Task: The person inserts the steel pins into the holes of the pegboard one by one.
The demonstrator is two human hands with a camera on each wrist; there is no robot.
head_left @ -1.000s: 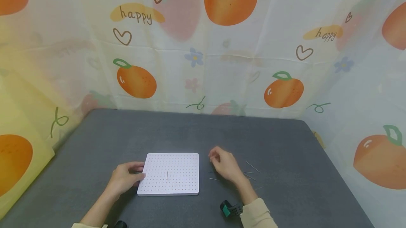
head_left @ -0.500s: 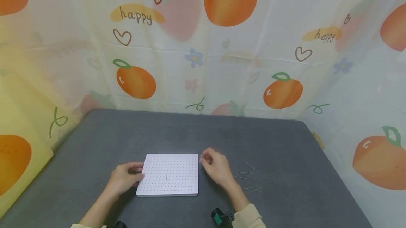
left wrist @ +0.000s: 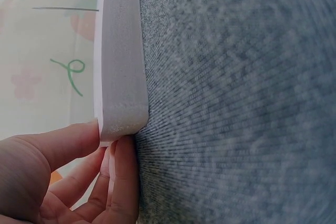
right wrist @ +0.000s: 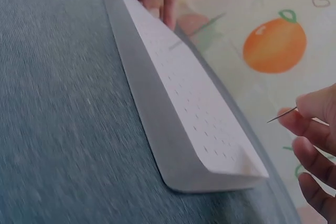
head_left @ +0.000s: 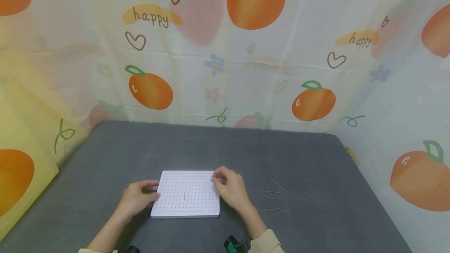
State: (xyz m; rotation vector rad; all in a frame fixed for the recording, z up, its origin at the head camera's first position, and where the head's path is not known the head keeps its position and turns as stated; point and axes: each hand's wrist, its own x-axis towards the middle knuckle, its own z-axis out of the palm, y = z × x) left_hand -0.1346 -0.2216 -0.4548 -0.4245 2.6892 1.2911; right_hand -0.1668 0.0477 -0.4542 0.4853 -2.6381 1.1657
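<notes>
A white board (head_left: 202, 202) dotted with rows of small holes lies flat on the table. My left hand (head_left: 137, 197) grips its left edge, thumb at the top and fingers against the side, as the left wrist view shows. One thin needle (left wrist: 65, 8) stands upright from the board, left of its middle in the head view. My right hand (head_left: 230, 186) is over the board's far right corner. Between its thumb and index finger it pinches another needle (right wrist: 282, 114), whose pointed end sticks out above the holes; the other fingers are loosely bent.
Several loose needles (head_left: 279, 186) lie scattered on the dark grey table (head_left: 309, 167) to the right of the board. A fruit-printed curtain (head_left: 253, 77) hangs behind the table and along its sides.
My right hand has moved left with its needle, from beside the loose needles to over the board's right edge. The left hand stays at the left edge.
</notes>
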